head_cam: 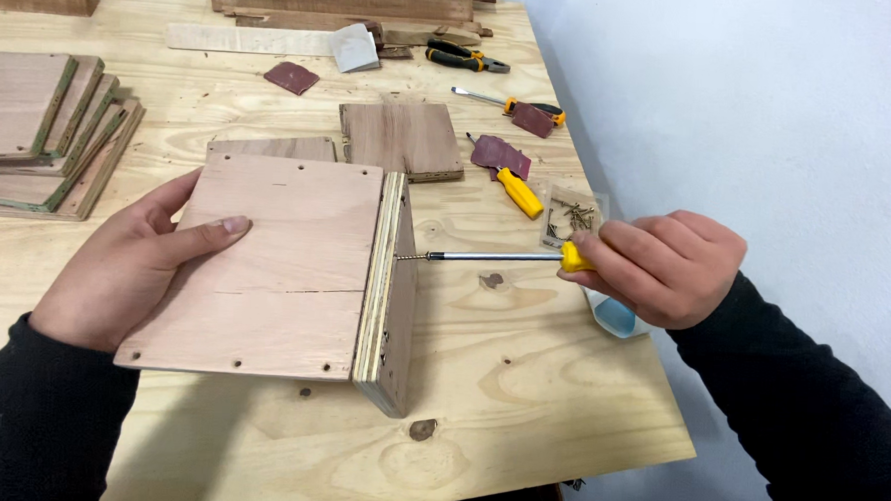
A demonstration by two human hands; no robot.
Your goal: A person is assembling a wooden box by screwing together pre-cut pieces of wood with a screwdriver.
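Plywood box [274, 268] is steadied flat on the table [520, 384] by the left hand [130, 262], fingers spread over its top panel, while a yellow-handled screwdriver [510, 256], gripped in the closed right hand [665, 265], is pressed against a screw [410, 257] at the side panel, where level pressure seems needed.

The left hand [124, 267] steadies a plywood box [284, 274] on the tabletop [520, 384]. The right hand [660, 265] grips a yellow-handled screwdriver [495, 257], its tip at a screw [405, 257] in the box's side panel.
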